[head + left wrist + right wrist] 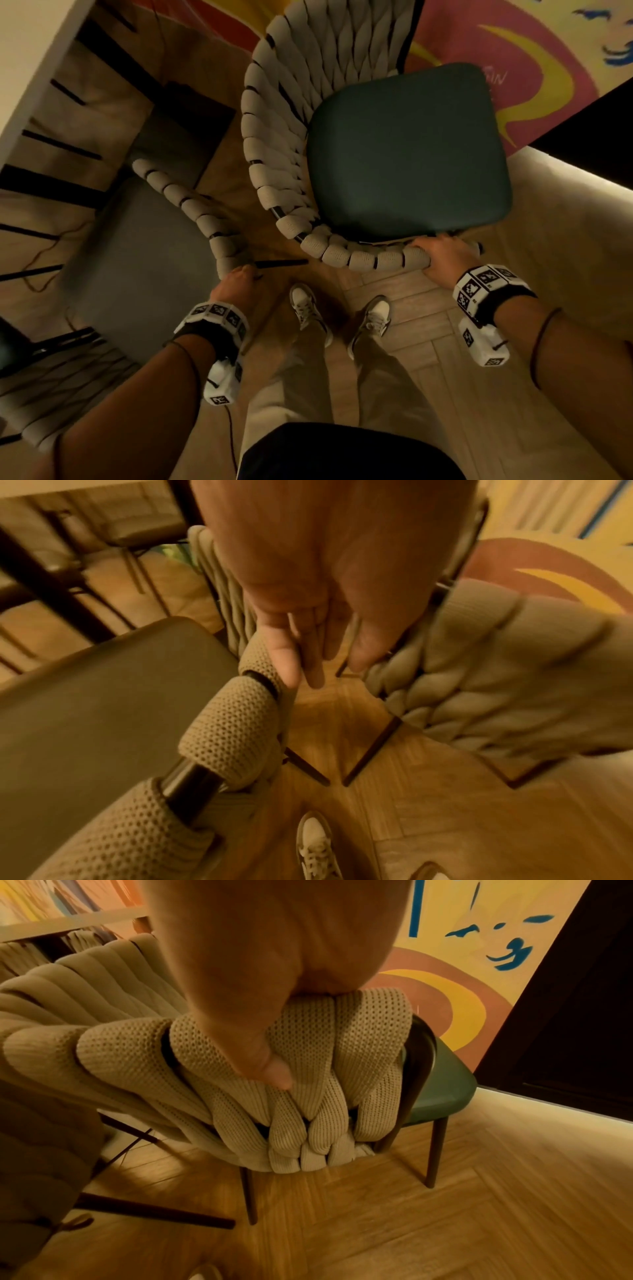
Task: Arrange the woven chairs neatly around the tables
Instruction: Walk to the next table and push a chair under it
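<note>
Two woven chairs stand side by side below me. The right chair [407,150] has a dark green cushion and a beige braided back [325,1096]. My right hand [442,253] grips its top rail, with the thumb [270,1066] on the outer side. The left chair [198,212] has a grey seat and faces a white table [34,68] at the far left. My left hand [239,279] is at the near end of that chair's woven rail [229,731]. Its fingers [291,653] point straight down and touch the rail, not wrapped round it.
A third woven chair [51,394] sits at the lower left by the same table. A painted wall [513,68] and a dark panel [589,123] lie beyond the green-seated chair. My shoes [308,308] stand on herringbone wood flooring [428,308] just behind both chairs.
</note>
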Motion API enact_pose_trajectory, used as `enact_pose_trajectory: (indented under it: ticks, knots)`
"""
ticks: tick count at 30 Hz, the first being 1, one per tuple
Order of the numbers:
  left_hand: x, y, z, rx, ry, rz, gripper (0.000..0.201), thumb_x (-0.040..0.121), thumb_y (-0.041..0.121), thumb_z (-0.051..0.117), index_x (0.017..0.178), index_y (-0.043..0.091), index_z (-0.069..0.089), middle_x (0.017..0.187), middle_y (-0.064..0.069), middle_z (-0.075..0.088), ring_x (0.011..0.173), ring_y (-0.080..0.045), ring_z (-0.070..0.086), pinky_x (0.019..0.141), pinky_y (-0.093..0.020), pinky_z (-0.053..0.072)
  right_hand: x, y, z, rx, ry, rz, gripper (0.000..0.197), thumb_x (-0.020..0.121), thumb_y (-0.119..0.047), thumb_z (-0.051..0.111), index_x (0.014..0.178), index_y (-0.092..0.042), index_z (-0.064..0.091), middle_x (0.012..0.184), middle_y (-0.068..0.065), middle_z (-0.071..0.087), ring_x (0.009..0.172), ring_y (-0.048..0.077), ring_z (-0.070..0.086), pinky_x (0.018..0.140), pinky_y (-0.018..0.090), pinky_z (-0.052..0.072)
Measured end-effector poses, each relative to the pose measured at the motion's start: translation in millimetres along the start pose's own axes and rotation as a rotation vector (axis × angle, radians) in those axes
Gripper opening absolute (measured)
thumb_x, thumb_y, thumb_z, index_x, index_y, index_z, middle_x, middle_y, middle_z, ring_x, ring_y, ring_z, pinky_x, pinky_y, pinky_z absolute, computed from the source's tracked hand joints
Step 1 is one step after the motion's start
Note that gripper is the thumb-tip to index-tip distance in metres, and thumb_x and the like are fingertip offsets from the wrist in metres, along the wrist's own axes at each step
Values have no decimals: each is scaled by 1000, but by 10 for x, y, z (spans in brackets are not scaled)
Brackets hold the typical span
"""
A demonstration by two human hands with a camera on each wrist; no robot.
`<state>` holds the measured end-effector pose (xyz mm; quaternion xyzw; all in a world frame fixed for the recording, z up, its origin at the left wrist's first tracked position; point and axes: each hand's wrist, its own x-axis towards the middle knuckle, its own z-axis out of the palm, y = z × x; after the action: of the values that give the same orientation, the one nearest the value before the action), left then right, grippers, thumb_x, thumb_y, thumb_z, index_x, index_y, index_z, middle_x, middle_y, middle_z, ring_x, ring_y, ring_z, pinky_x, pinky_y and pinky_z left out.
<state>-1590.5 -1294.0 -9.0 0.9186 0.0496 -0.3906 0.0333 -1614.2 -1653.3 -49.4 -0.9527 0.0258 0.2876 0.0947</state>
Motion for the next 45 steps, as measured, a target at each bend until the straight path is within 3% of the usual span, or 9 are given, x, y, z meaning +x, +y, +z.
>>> enact_pose_trajectory:
  ticks: [5, 10, 16, 23, 27, 31, 33, 37, 45]
  knots:
    - [-84, -400, 134, -43, 289, -40, 43, 89, 34, 54, 129, 19, 46, 128, -7, 45, 116, -32, 47, 87, -44, 50, -38, 31, 28, -67, -15, 6, 39, 75, -22, 64, 112, -36, 64, 110, 1, 69, 105, 29, 62, 92, 42, 45]
    - [-4, -490, 269, -257, 215, -304, 56, 85, 29, 59, 133, 12, 35, 134, -15, 43, 118, -40, 47, 91, -52, 47, 0, -153, 58, -48, -118, -88, 70, 75, -31, 66, 142, -32, 42, 142, -3, 51, 130, 24, 45, 107, 41, 31]
    - [246, -114, -112, -173, 426, -120, 59, 88, 33, 54, 140, 13, 34, 141, -13, 38, 129, -36, 39, 105, -50, 36, -48, -722, 206, 25, -5, -54, 46, 85, -28, 62, 130, -31, 55, 136, -8, 56, 130, 18, 45, 114, 38, 18]
    - [854, 459, -631, -444, 410, 47, 63, 92, 40, 51, 144, 12, 30, 146, -12, 37, 129, -35, 45, 104, -48, 43, -461, -291, 296, 52, -43, 57, 52, 87, -17, 52, 136, -34, 51, 145, -5, 50, 140, 23, 37, 120, 49, 2]
    - [1096, 671, -793, -507, 351, 111, 68, 93, 39, 51, 149, 15, 20, 153, -10, 30, 133, -34, 43, 106, -46, 41, -893, 4, 450, 81, -21, 312, 56, 79, -24, 55, 135, -28, 55, 150, 5, 44, 143, 30, 31, 119, 52, 5]
    - [1279, 933, -869, -559, 296, 122, 71, 90, 41, 54, 147, 13, 23, 144, -19, 44, 127, -39, 48, 102, -45, 42, -1260, -277, 485, 735, 539, 921, 57, 88, -23, 63, 140, -9, 43, 144, 19, 43, 130, 39, 41, 106, 44, 33]
    - [1350, 1036, -894, -565, 260, 105, 66, 89, 40, 56, 142, 14, 27, 136, -21, 52, 118, -40, 55, 94, -44, 46, -1220, -570, 555, 1285, 509, 1221, 64, 92, -30, 62, 146, -11, 33, 144, 18, 44, 120, 35, 51, 94, 37, 41]
    - [1472, 1092, -934, -474, 187, 38, 57, 87, 32, 57, 134, 11, 33, 132, -19, 55, 113, -41, 58, 90, -45, 47, -884, -999, 789, 2211, 186, 1226, 43, 98, -34, 51, 140, -31, 40, 140, 23, 46, 112, 40, 58, 85, 51, 53]
    - [1177, 828, -712, -609, 166, -100, 58, 84, 35, 60, 132, 14, 36, 131, -18, 55, 111, -43, 58, 94, -53, 50, -814, -863, 853, 2113, 221, 1281, 44, 94, -26, 60, 133, -8, 49, 134, 24, 54, 105, 41, 61, 61, 43, 62]
